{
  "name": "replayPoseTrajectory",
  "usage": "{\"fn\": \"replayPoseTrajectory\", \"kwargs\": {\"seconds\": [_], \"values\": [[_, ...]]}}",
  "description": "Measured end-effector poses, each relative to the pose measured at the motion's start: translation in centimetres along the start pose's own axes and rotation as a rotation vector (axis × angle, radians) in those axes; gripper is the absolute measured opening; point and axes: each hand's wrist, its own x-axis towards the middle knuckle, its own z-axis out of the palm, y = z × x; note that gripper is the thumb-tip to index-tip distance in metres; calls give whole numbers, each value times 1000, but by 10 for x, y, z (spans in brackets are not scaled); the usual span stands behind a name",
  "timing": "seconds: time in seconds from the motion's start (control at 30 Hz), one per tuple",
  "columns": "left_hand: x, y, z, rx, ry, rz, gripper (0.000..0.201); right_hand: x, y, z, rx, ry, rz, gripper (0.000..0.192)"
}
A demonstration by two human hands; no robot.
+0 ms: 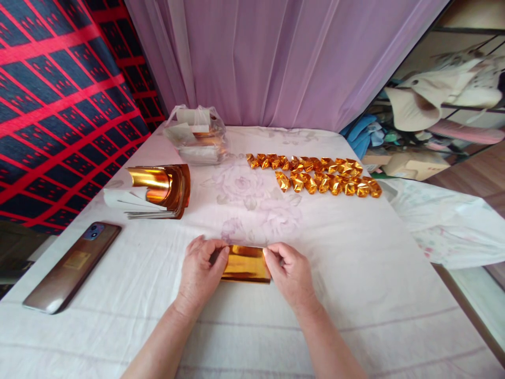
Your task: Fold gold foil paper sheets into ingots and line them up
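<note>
A sheet of shiny gold foil paper (248, 264) lies low over the table in front of me, its far edge held at both ends. My left hand (203, 271) pinches its left end between thumb and fingers. At the right end, my right hand (290, 271) grips it the same way. Further off to the right stand two rows of folded gold foil pieces (323, 183). A stack of curled gold foil sheets (179, 192) with pale backs rests to the left. The fingertips beneath the paper are hidden.
A smartphone (73, 268) lies face down on the left of the cloth-covered table (347, 295). At the back left sits a clear plastic bag (197, 138) with papers inside. A purple curtain (256, 63) hangs behind; a cluttered shelf (437, 105) stands right.
</note>
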Motion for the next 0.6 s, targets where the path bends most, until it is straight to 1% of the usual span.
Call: {"fn": "replayPoseTrajectory", "kwargs": {"seconds": [0.27,0.6], "values": [[-1,-2,1,17,-1,26,18,1,-1,-2,-29,-12,-8,27],[0,-2,2,20,-19,4,19,2,0,-3,-23,-46,-3,28]]}}
